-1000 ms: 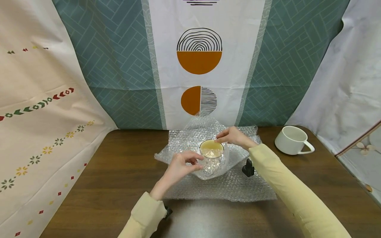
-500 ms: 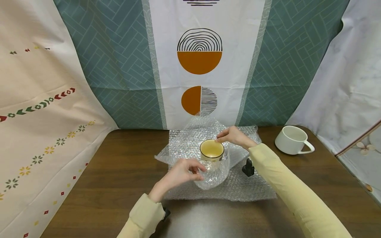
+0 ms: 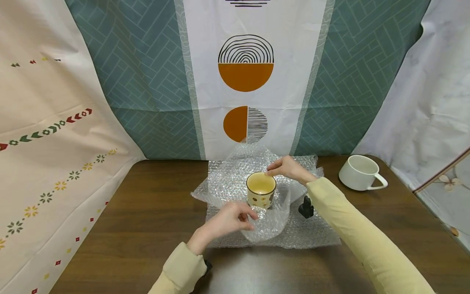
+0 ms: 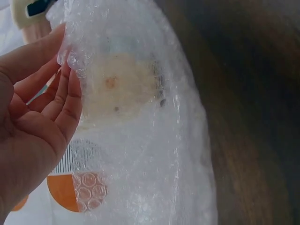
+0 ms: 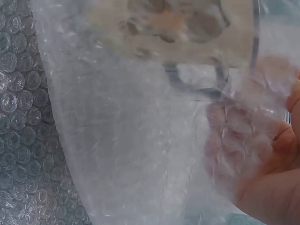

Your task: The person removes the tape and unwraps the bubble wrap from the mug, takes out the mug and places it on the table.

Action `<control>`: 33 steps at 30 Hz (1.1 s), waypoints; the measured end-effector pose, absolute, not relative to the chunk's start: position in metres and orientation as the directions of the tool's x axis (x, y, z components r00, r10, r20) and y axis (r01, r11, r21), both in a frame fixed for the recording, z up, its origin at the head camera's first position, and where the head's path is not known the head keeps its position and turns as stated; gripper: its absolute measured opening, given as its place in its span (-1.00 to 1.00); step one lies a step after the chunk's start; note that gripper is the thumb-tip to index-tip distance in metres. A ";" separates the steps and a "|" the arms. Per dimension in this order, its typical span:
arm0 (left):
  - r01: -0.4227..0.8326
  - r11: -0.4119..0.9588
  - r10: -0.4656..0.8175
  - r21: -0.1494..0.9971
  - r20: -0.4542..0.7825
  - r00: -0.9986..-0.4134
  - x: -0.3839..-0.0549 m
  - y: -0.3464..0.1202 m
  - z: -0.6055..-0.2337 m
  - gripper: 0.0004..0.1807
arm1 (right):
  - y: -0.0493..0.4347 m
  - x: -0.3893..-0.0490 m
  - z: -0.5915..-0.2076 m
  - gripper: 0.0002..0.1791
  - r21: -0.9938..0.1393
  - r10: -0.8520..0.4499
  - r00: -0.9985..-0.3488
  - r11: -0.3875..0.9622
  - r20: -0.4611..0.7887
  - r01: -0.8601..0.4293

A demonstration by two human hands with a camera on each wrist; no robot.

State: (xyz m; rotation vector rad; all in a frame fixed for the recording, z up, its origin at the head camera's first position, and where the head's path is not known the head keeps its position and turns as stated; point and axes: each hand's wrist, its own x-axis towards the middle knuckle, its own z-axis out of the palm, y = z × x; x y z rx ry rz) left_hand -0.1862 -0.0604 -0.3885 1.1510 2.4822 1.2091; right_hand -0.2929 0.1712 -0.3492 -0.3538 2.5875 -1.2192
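A cream-yellow mug (image 3: 260, 199) with a dark rim and small printed figures stands upright on layers of bubble wrap (image 3: 268, 230). At its far right rim, my right hand (image 3: 289, 168) pinches the mug. The right wrist view shows the mug's dark-edged handle (image 5: 199, 86) through the film, and part of that hand is covered by the wrap. In front of the mug, my left hand (image 3: 232, 219) pinches the loose edge of the bubble wrap between thumb and fingers. The left wrist view shows this sheet (image 4: 140, 154) veiling the mug.
A white mug (image 3: 361, 173) with its handle to the right stands at the back right of the brown wooden table (image 3: 154, 204). More bubble wrap (image 3: 312, 232) lies flat beneath. A patterned cloth (image 3: 253, 94) hangs right behind the table.
My left hand has drawn the bubble wrap edge down toward the front, baring the mug's front side. The right hand stays at the rim.
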 end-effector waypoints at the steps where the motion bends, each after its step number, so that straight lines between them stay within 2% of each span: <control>1: 0.588 0.388 0.700 0.710 0.187 -0.689 -0.186 -0.059 -0.390 -0.78 | 0.171 -0.293 -0.349 -0.58 -0.779 -0.324 -0.937 0.618 -0.127 -0.108; 8: 0.683 0.440 0.734 0.583 0.205 -0.648 -0.183 -0.054 -0.399 -0.75 | 0.168 -0.289 -0.348 -0.58 -0.804 -0.317 -0.941 0.587 -0.122 -0.094; 15: 0.681 0.466 0.728 0.566 0.192 -0.658 -0.181 -0.051 -0.399 -0.73 | 0.166 -0.287 -0.346 -0.58 -0.820 -0.296 -0.945 0.569 -0.139 -0.058; 28: 0.695 0.481 0.736 0.534 0.185 -0.652 -0.178 -0.047 -0.403 -0.71 | 0.166 -0.286 -0.349 -0.59 -0.798 -0.322 -0.941 0.591 -0.104 -0.114; 33: 0.704 0.553 0.720 0.446 0.168 -0.673 -0.176 -0.048 -0.408 -0.66 | 0.167 -0.284 -0.351 -0.57 -0.792 -0.329 -0.939 0.597 -0.099 -0.126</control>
